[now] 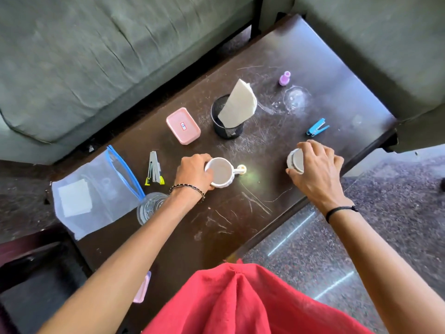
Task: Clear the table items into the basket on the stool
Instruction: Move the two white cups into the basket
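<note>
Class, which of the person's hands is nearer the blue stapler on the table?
Right. The right hand, holding a white container, lies close by the blue stapler; the left hand grips the mug farther to its left.

- A white mug, upright, handle pointing right, near centre, gripped by the left hand.
- A white round jar, tilted, near right, gripped by the right hand.
- A pink lidded box, flat, just left of a black mesh holder holding folded paper.
- A blue stapler, right.
</note>
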